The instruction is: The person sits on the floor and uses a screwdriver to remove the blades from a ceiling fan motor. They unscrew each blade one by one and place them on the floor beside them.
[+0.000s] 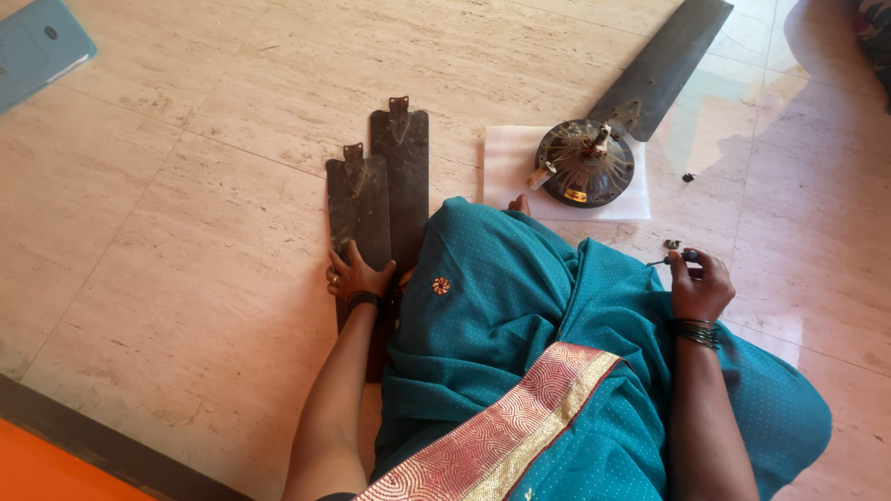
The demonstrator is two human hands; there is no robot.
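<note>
I sit on a tiled floor in a teal garment (pixel 520 306). My left hand (pixel 357 276) rests flat on one of two dark fan blades (pixel 380 195) lying side by side by my knee. My right hand (pixel 698 283) is closed around the black handle of a small screwdriver (pixel 676 260), its tip pointing left near a small metal piece (pixel 671 244) on the floor. A round dark fan motor (pixel 585 162) sits on a white sheet (pixel 509 167) ahead of me, with a third blade (pixel 664 65) still joined to it, reaching to the upper right.
A small dark screw (pixel 688 177) lies on the floor right of the motor. A teal flat box (pixel 32 46) is at the top left corner. An orange surface with a dark edge (pixel 56 464) borders the lower left.
</note>
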